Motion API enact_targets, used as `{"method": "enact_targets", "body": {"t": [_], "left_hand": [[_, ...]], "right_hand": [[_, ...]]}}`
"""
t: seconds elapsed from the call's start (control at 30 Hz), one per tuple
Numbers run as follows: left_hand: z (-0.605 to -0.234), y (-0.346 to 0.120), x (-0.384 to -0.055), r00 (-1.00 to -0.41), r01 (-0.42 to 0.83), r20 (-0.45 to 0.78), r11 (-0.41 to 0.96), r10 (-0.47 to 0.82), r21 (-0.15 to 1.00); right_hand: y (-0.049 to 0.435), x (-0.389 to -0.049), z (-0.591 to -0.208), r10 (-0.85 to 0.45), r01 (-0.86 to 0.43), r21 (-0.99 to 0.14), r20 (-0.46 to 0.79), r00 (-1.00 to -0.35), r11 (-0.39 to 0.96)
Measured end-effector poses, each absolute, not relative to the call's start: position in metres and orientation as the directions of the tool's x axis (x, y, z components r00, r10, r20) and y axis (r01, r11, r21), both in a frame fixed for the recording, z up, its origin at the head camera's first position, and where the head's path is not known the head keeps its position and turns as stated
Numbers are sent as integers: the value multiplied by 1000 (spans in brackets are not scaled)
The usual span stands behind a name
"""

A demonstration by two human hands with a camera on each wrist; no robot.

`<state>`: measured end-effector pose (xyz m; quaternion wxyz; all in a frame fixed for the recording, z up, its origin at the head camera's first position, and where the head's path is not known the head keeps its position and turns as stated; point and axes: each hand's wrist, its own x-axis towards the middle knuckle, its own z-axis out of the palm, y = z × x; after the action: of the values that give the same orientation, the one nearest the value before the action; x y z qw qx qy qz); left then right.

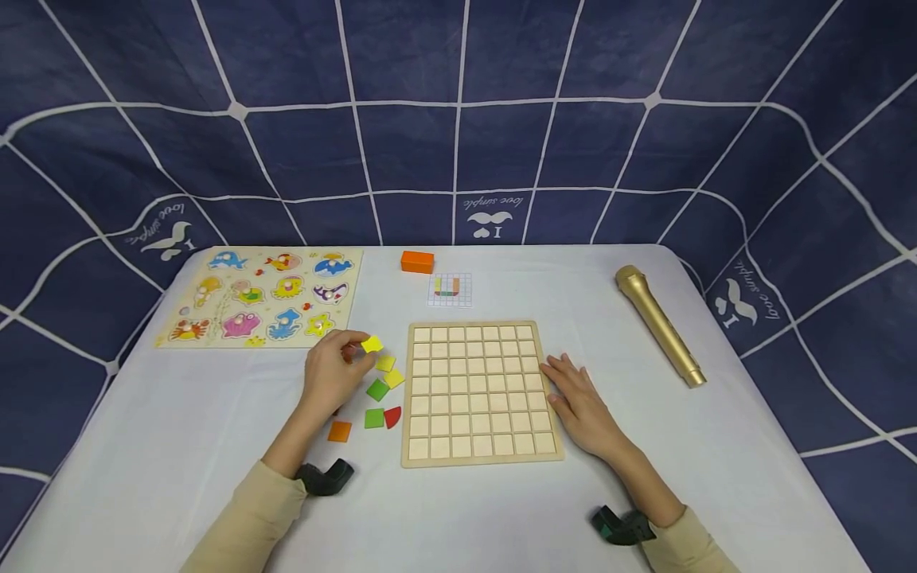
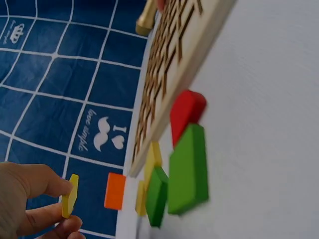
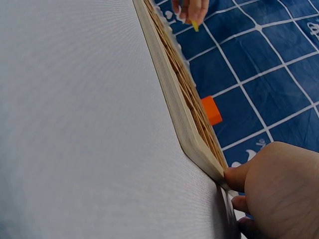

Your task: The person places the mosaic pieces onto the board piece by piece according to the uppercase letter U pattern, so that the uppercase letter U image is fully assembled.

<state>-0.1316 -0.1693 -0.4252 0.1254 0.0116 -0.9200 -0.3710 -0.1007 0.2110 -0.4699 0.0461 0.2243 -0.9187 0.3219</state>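
My left hand point(image 1: 331, 372) pinches a yellow square tile point(image 1: 372, 344) between thumb and fingers, raised above the table left of the wooden grid board point(image 1: 473, 324). The left wrist view shows that tile point(image 2: 71, 196) held edge-on. Below it on the cloth lie two yellow tiles point(image 1: 394, 379), two green squares point(image 1: 375, 418), a red quarter-round piece point(image 1: 392, 417) and an orange square point(image 1: 340, 431). At the board's right edge rests my right hand point(image 1: 583, 410), fingers extended. Its thumb point(image 3: 237, 178) touches the board's corner in the right wrist view.
Behind the board lie a pattern card point(image 1: 450, 290) with a coloured U shape and an orange block point(image 1: 418, 262). A sea-animal peg puzzle point(image 1: 258, 306) covers the back left of the white table. To the right lies a gold microphone point(image 1: 661, 326). Dark blue cloth hangs around the table.
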Motion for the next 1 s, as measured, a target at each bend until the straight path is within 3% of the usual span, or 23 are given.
{"method": "enact_targets", "body": {"t": [0.43,0.77,1.0], "left_hand": [[-417,-128,-159,-973,215,218,651,78,728],[-426,-108,-175,-982,186,122,606,145,773],[-434,-104,-180,-979,186,80,649,189,738]], "right_hand": [[212,-102,-471,-380,-432,-576,217,-899,694],[211,-102,-471,-375,-424,-575,210,-903,699],[211,-101,-470,-370,-417,-575,204,-906,704]]}}
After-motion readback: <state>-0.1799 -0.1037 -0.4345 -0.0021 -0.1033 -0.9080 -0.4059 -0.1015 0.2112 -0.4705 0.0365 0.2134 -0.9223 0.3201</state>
